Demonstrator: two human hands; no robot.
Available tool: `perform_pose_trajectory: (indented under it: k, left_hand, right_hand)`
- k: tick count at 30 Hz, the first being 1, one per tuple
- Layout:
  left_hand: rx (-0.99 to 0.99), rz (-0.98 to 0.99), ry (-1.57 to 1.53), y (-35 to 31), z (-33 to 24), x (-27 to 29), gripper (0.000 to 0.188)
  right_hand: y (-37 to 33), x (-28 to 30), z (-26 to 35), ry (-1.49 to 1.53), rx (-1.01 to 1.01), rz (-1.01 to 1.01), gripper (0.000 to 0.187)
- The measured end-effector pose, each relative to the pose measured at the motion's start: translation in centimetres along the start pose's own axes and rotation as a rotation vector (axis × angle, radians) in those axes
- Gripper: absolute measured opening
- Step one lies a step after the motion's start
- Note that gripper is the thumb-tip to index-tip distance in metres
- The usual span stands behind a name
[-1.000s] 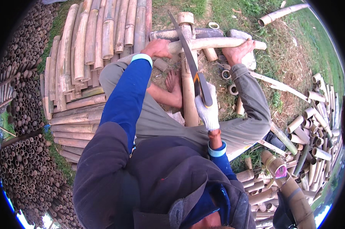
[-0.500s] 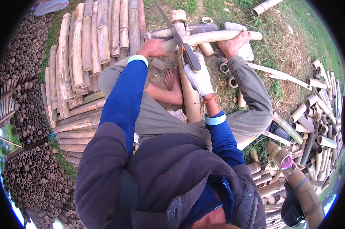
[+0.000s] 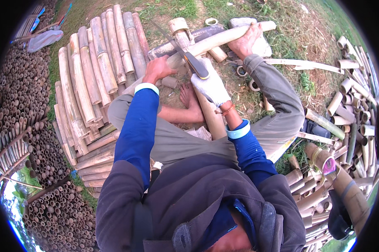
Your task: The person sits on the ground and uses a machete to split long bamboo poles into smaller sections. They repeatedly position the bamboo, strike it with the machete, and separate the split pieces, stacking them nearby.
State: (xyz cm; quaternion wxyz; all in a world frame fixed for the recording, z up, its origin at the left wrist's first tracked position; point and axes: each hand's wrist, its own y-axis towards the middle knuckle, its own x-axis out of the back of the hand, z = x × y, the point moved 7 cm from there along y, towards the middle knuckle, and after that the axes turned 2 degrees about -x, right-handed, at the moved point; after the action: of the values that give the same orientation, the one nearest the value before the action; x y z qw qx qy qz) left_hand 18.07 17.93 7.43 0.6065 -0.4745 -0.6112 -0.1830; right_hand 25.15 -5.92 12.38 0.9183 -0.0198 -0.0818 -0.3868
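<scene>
My left hand (image 3: 157,68) is bare and closed around a pale bamboo pole (image 3: 223,38), close to where the saw crosses it. In my right hand (image 3: 210,84), which wears a white knitted glove, is the dark handle of a handsaw (image 3: 196,65) with orange trim. Its long blade points away to the upper left, across the pole. Beneath the pole lies a darker bamboo log (image 3: 206,33), beside an upright-ended bamboo post (image 3: 179,26). My bare right foot (image 3: 244,42) presses on the pole's far right part.
Cut bamboo lengths (image 3: 99,63) lie in rows at my left. Stacked bamboo ends (image 3: 57,210) fill the far left. Loose offcuts (image 3: 353,117) are heaped at right, near a thick bamboo with a pink tape measure (image 3: 328,165). A grey stone (image 3: 261,46) lies by my right foot.
The whole view has shifted and turned a little. The saw's blade lies at a slightly flatter angle over the pole. Both hands keep their holds.
</scene>
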Motion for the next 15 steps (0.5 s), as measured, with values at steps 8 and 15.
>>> perform_pose_trajectory:
  k: [8, 15]
  left_hand:
    - [-0.056, 0.028, -0.044, 0.3, 1.7, -0.7, 0.079]
    - [0.07, -0.094, 0.14, -0.2, -2.1, -0.5, 0.09]
  right_hand:
    - [-21.6, 9.9, 3.5, -0.06, -0.231, 0.113, 0.065]
    - [-2.7, 1.4, -1.0, -0.044, 0.149, -0.115, 0.033]
